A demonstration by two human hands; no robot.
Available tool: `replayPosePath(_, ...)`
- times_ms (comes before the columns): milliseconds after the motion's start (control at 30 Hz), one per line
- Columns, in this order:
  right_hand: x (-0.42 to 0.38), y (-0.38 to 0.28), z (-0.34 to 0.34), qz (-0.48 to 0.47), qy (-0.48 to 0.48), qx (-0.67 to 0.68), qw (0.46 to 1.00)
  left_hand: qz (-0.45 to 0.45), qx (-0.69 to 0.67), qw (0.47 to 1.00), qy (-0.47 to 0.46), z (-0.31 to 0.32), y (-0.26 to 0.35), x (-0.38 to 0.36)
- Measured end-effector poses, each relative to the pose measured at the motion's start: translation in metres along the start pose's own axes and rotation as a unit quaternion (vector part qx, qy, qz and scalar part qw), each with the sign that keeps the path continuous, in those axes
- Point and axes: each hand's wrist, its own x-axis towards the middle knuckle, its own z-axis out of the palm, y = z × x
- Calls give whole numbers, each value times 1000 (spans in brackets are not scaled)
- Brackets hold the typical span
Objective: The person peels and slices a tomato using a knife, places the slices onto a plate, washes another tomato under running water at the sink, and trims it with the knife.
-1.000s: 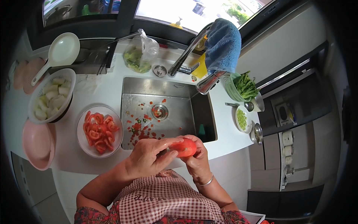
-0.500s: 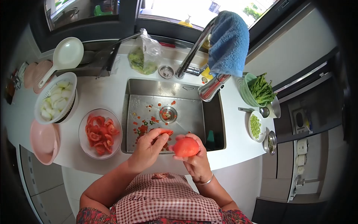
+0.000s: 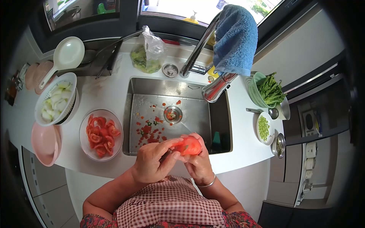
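A peeled-looking red tomato (image 3: 190, 146) is held over the sink's front edge. My right hand (image 3: 198, 166) cups it from the right and below, fingers wrapped round it. My left hand (image 3: 154, 161) is closed, thumb and fingertips pinching at the tomato's left side; anything small between them is hidden. Beneath my hands is the steel sink (image 3: 190, 127), with red scraps (image 3: 149, 135) and a few green bits scattered on its floor and round the drain (image 3: 173, 114). Left of the sink, a clear bowl (image 3: 84, 146) holds cut tomato pieces (image 3: 100, 135).
A faucet (image 3: 197, 45) draped with a blue towel (image 3: 235, 41) rises behind the sink. Sliced pale vegetables fill a white basket (image 3: 42, 110) above a pink basin (image 3: 42, 144). At right are leafy greens (image 3: 270, 91) and a dish of chopped green pieces (image 3: 263, 128).
My left hand, earlier apart from the tomato with a red scrap pinched in its fingers, has moved right onto the tomato. The tomato has turned and risen slightly in my right hand.
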Motion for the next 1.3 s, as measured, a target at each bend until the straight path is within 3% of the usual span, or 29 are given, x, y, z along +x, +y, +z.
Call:
replayPosePath(200, -3, 12, 4, -62, 4, -43, 997, -33, -103, 992, 57, 8, -8, -2)
replayPosePath(267, -4, 13, 5, -64, -33, -77, 994, -125, -202, 970, 51, 6, -15, -2)
replayPosePath(400, -6, 5, 8, -34, -23, -59, 997, -140, -294, 946, 5, -3, -10, -6)
replayPosePath(533, -8, 3, 7, -31, -27, -30, 999, -101, -196, 974, -46, -16, -3, -6)
replayPosePath(700, -8, 4, 5, -35, -27, -46, 998, 26, -88, 994, -50, -20, -5, -2)
replayPosePath(767, -8, 7, 4, -77, -28, -115, 990, 27, -92, 995, -29, -17, -5, -2)
replayPosePath(933, -7, 10, 2, -84, -26, -122, 989, -8, -119, 993, 1, -11, -9, -1)
replayPosePath(1000, -6, 11, 0, -76, -29, -130, 988, -88, -155, 984, -10, -9, -13, -2)
replayPosePath(1100, -4, 10, 0, -86, -44, -140, 985, -122, -244, 962, -7, -7, -21, -2)
replayPosePath(1233, -5, 4, 0, -43, -34, -124, 991, -119, -247, 961, -19, -16, -16, 0)
replayPosePath(1300, -6, 2, 0, -35, -33, -122, 991, -83, -204, 973, -74, -24, -11, 1)
